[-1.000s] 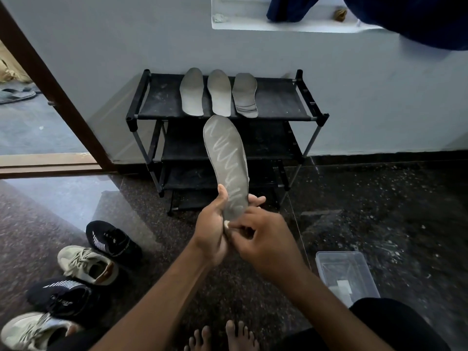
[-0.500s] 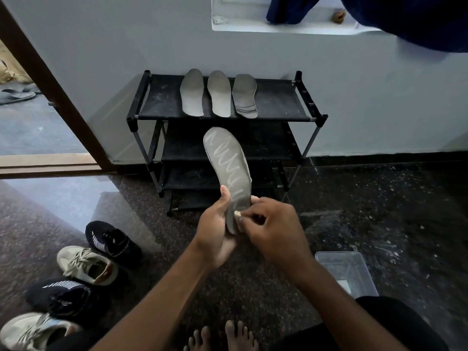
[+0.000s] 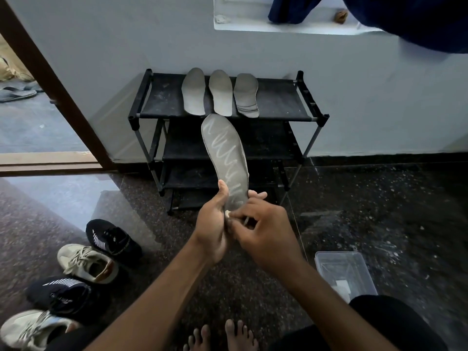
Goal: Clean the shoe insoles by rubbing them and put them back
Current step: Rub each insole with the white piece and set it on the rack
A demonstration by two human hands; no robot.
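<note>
Shoes (image 3: 101, 249), four of them, lie on the floor left of the rack (image 3: 162, 97). In front of the rack, your left hand (image 3: 211, 224) grips the heel end of the insole (image 3: 226, 160), thumb on its face, fingers wrapped behind. The toe end stands up before the rack's middle shelves. Three insoles (image 3: 220, 92) lie on the rack's top.

Your right hand (image 3: 263, 231) pinches a small white piece (image 3: 228, 213) against the heel. Expect a light, thin, bendy thing that likely flexes away under pressure. Back it with your fingers behind the spot you rub, and hold it by the edges, not the zigzag-marked face.

A clear box (image 3: 344, 272) sits on the floor right of the rack.
</note>
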